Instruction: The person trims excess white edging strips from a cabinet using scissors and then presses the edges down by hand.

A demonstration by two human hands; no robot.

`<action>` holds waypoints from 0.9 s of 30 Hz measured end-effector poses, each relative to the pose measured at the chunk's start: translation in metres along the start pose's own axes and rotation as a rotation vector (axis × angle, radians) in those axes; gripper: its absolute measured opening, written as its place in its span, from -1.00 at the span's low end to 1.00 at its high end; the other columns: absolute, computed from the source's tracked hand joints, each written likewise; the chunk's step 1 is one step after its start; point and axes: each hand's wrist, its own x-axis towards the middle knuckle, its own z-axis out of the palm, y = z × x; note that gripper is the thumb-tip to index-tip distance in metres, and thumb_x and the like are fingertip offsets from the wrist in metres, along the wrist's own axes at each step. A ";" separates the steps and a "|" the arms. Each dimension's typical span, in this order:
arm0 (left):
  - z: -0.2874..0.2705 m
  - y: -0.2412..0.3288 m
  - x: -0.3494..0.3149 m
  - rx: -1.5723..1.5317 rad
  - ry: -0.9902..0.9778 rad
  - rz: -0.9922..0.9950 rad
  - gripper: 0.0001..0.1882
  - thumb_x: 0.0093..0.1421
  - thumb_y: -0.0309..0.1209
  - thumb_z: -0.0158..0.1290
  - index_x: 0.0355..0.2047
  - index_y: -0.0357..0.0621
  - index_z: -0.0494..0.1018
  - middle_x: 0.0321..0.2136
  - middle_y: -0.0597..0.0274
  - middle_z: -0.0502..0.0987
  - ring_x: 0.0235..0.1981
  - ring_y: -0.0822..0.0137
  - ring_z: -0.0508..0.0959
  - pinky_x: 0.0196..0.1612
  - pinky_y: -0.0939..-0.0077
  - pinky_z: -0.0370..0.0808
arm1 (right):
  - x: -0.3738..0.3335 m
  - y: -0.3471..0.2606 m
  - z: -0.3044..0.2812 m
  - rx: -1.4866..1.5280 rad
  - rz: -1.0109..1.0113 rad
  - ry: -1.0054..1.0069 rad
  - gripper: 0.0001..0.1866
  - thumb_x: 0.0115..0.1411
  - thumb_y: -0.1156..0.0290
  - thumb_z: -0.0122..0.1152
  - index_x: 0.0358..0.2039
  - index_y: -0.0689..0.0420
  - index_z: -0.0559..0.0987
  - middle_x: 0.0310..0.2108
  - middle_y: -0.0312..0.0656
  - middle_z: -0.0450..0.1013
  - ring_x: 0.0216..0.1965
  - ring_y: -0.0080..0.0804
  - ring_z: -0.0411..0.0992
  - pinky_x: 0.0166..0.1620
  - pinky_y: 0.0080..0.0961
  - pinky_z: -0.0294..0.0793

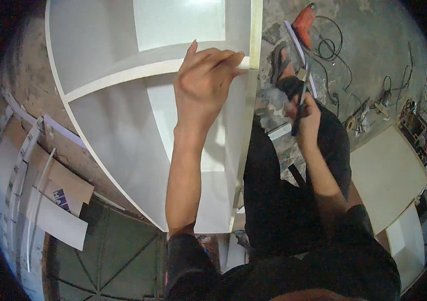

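Observation:
My left hand (203,78) reaches across a white open cabinet (108,80) with a shelf. Its thumb and forefinger come together where the shelf's front edge (123,78) meets the right side panel (255,35), the little finger sticking up. Whatever is between these fingertips is too small to make out. To the right of the cabinet, my right hand (308,113) is closed around a slim tool (302,90) with a dark handle and a pale tan end pointing up. Blur hides the tool's exact kind.
An orange power drill (303,25) with a coiled black cable lies on the concrete floor, beside a long white strip (299,47). Pale boards (389,173) lie at right. Cardboard and white offcuts (63,226) are at left, near a dark green panel (108,251).

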 end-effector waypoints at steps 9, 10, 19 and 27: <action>-0.003 -0.007 0.003 0.042 -0.053 0.069 -0.74 -0.07 -0.46 0.25 -0.31 0.15 0.64 -0.31 0.45 0.62 -0.27 0.36 0.60 0.13 0.15 0.40 | -0.032 -0.009 0.025 0.102 0.022 -0.059 -0.74 0.30 0.20 0.06 -0.33 0.15 0.42 -0.53 -0.36 0.30 -0.48 -0.63 0.29 -0.39 -0.64 0.26; -0.002 -0.008 0.002 0.044 -0.056 0.079 -0.74 -0.06 -0.47 0.24 -0.32 0.15 0.64 -0.32 0.46 0.62 -0.27 0.37 0.60 0.13 0.15 0.41 | -0.032 -0.008 0.024 0.118 0.032 -0.068 -0.74 0.30 0.20 0.06 -0.34 0.15 0.41 -0.53 -0.37 0.30 -0.48 -0.63 0.29 -0.39 -0.64 0.25; 0.020 -0.024 -0.008 0.072 0.107 0.260 -0.77 -0.07 -0.49 0.27 -0.36 0.12 0.64 -0.32 0.51 0.61 -0.28 0.41 0.57 0.04 0.24 0.49 | -0.018 -0.014 0.021 0.055 0.082 -0.067 -0.76 0.28 0.22 0.10 -0.38 0.13 0.41 -0.56 -0.38 0.29 -0.49 -0.65 0.28 -0.39 -0.65 0.24; 0.037 -0.033 -0.018 0.107 0.258 0.358 -0.83 -0.07 -0.48 0.30 -0.43 0.08 0.64 -0.26 0.47 0.60 -0.24 0.40 0.54 -0.09 0.36 0.50 | -0.012 -0.027 0.025 -0.076 0.147 -0.039 -0.76 0.26 0.23 0.14 -0.42 0.12 0.42 -0.59 -0.39 0.31 -0.55 -0.64 0.27 -0.43 -0.66 0.23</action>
